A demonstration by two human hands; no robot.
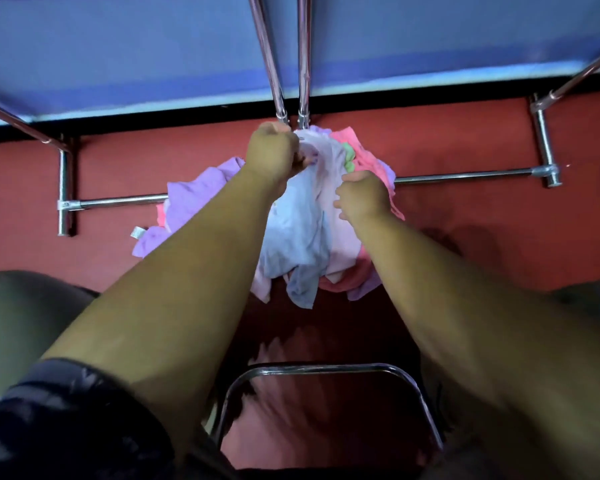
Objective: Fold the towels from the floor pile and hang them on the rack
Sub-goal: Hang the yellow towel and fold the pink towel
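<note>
- The left hand (274, 152) grips a pale pink towel (342, 233) at its top.
- The right hand (361, 199) pinches the same towel, above the pile (194, 199) on the red floor (482, 237).
- The rack (465, 174) rail lies beside the pile.

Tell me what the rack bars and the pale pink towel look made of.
The rack bars look like metal, probably chromed or polished steel: silvery with bright highlights. The pale pink towel looks like soft, thin, matte cloth: it drapes in limp wrinkled folds; fibre unclear.

Left hand (274, 150) gripping pale towel (298, 230), right hand (361, 199) pinching it, towel pile (194, 199) on red floor (465, 220)
</note>
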